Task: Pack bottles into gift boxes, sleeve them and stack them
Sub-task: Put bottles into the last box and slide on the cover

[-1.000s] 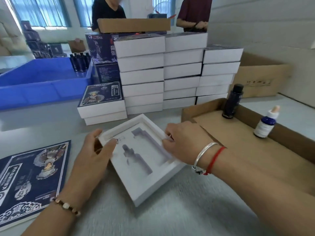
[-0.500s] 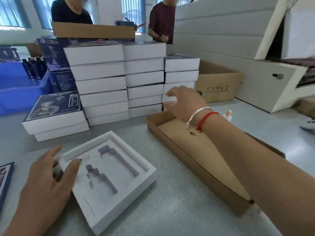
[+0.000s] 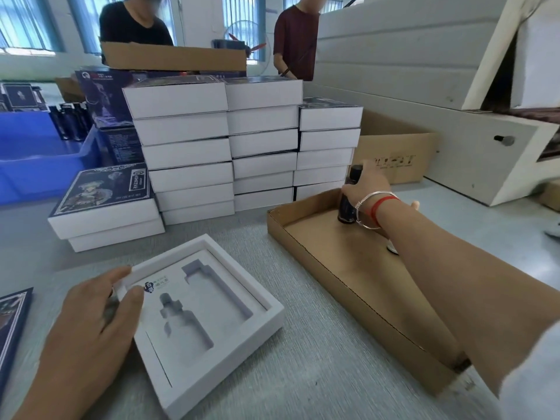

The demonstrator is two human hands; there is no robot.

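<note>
Head view, right arm: stretched forward over the shallow brown cardboard tray.
Right hand: fingers curled round the upright dark glass bottle at the tray's far end.
Left hand: thumb and fingers pinch the near-left wall of the open white gift box with moulded insert.
Gift box: on the grey table, beside the tray.

Matt white card gift box, brown corrugated cardboard tray, dark, perhaps glass bottle
</note>
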